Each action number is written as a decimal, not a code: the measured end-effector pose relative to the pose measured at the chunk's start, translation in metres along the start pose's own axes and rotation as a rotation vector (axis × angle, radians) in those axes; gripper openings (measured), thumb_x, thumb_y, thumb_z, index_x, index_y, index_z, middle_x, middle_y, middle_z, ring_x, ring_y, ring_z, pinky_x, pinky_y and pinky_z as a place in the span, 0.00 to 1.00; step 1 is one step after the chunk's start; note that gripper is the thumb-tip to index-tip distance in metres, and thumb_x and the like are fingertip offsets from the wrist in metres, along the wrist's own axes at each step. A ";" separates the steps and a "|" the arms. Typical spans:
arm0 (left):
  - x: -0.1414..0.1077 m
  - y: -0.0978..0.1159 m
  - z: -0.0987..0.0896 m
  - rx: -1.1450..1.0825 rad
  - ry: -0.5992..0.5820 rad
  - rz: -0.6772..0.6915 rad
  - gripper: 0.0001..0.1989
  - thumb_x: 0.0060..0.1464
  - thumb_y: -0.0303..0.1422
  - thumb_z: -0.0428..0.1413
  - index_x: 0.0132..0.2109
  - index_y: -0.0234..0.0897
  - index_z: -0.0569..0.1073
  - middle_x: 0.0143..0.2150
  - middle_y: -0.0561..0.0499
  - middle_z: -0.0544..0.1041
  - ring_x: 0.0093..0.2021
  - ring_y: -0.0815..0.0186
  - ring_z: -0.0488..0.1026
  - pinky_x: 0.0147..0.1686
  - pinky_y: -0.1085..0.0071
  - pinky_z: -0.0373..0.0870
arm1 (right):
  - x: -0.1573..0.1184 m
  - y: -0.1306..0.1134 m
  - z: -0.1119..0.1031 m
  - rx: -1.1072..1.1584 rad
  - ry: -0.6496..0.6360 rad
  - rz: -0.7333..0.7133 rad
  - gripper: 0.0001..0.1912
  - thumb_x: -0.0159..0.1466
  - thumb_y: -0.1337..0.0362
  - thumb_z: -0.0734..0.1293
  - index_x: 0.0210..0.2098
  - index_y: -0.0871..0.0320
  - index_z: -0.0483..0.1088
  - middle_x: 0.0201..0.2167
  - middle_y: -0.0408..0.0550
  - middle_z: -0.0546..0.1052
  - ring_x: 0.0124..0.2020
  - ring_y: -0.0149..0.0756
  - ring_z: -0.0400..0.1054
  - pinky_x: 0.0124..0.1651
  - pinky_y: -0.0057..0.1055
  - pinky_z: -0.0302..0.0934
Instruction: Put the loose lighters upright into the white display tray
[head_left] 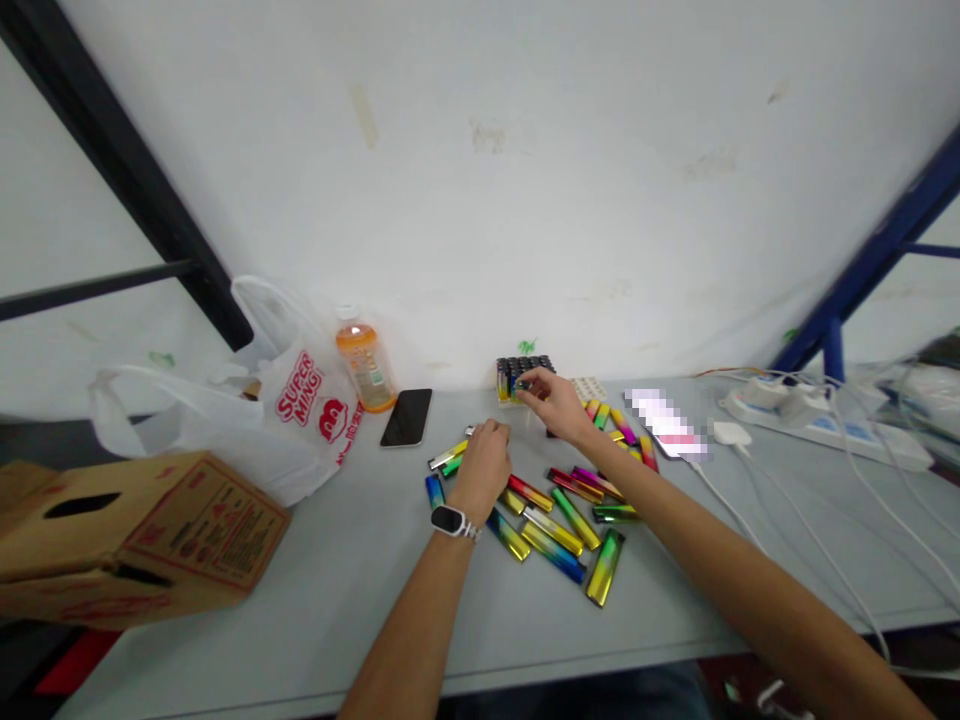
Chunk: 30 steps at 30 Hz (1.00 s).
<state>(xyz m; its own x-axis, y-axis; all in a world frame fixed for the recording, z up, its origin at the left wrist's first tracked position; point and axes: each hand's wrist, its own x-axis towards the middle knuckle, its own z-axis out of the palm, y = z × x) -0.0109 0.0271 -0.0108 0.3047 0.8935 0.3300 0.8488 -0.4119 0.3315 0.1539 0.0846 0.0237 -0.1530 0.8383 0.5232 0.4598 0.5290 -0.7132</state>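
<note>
Several shiny, multicoloured cigarette lighters [553,530] lie scattered over the grey table. Beyond them, against the wall, a small tray [513,403] holds lighters standing upright in rows, with their dark tops [517,363] showing. My right hand [553,402] is at the front of this tray, thumb and fingertips pinched on a lighter [521,384], of which only a small dark end shows. My left hand [484,460] is curled down among the loose lighters on the left side. Its fingertips are hidden from view, and so is anything between them.
On the left are a cardboard box [202,520], a white plastic bag [300,440], an orange drink bottle [366,365] and a dark phone [407,417]. To the right lie a charging phone [666,420], a white adapter [731,433], cables and a power strip [832,420]. A pale perforated tray [589,388] is behind my right hand.
</note>
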 end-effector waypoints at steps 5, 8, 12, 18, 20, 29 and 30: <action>0.002 0.000 -0.006 -0.048 -0.034 -0.012 0.16 0.51 0.16 0.47 0.40 0.34 0.75 0.43 0.40 0.73 0.49 0.55 0.70 0.55 0.59 0.66 | 0.034 0.008 0.012 -0.159 -0.132 -0.144 0.13 0.60 0.66 0.66 0.45 0.57 0.71 0.33 0.45 0.77 0.30 0.34 0.68 0.37 0.30 0.60; 0.003 0.000 -0.006 -0.080 -0.044 -0.008 0.15 0.49 0.16 0.49 0.39 0.35 0.74 0.42 0.42 0.72 0.48 0.56 0.70 0.55 0.60 0.66 | 0.043 0.013 0.016 -0.240 -0.195 -0.189 0.10 0.60 0.68 0.66 0.42 0.57 0.72 0.32 0.46 0.78 0.32 0.35 0.69 0.38 0.30 0.59; 0.003 0.000 -0.004 -0.086 -0.057 0.010 0.13 0.47 0.17 0.52 0.38 0.36 0.73 0.42 0.43 0.72 0.48 0.56 0.70 0.55 0.59 0.66 | 0.045 0.018 0.016 -0.258 -0.211 -0.194 0.08 0.61 0.67 0.67 0.40 0.58 0.73 0.33 0.46 0.79 0.33 0.36 0.70 0.39 0.30 0.60; 0.003 0.007 -0.005 -0.119 -0.076 0.030 0.11 0.51 0.19 0.54 0.39 0.37 0.73 0.45 0.45 0.71 0.49 0.59 0.70 0.55 0.62 0.67 | 0.044 0.012 0.013 -0.328 -0.244 -0.123 0.06 0.63 0.64 0.67 0.40 0.56 0.74 0.35 0.45 0.79 0.35 0.35 0.71 0.40 0.29 0.61; 0.003 0.012 -0.008 -0.098 -0.050 0.033 0.09 0.54 0.22 0.56 0.41 0.37 0.73 0.47 0.45 0.71 0.52 0.59 0.69 0.56 0.62 0.66 | 0.042 0.006 0.010 -0.440 -0.240 -0.119 0.08 0.65 0.62 0.66 0.42 0.55 0.74 0.39 0.46 0.78 0.37 0.36 0.70 0.39 0.29 0.60; 0.000 0.020 -0.017 0.225 0.146 -0.371 0.25 0.55 0.50 0.59 0.46 0.29 0.73 0.45 0.38 0.72 0.52 0.48 0.67 0.52 0.55 0.63 | 0.034 -0.017 -0.006 -0.785 -0.271 -0.180 0.18 0.70 0.52 0.60 0.51 0.51 0.76 0.53 0.56 0.62 0.47 0.42 0.66 0.38 0.33 0.63; 0.000 0.018 -0.017 0.235 0.142 -0.372 0.25 0.55 0.50 0.58 0.44 0.30 0.74 0.45 0.38 0.72 0.52 0.48 0.67 0.52 0.55 0.63 | 0.033 -0.018 -0.007 -0.786 -0.281 -0.180 0.19 0.70 0.52 0.59 0.52 0.50 0.76 0.53 0.57 0.62 0.48 0.43 0.66 0.39 0.33 0.63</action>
<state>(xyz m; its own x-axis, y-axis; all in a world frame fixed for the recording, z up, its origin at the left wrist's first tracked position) -0.0032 0.0162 0.0104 -0.0879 0.9327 0.3497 0.9691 -0.0012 0.2468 0.1464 0.1015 0.0568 -0.4455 0.8067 0.3882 0.8652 0.4994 -0.0448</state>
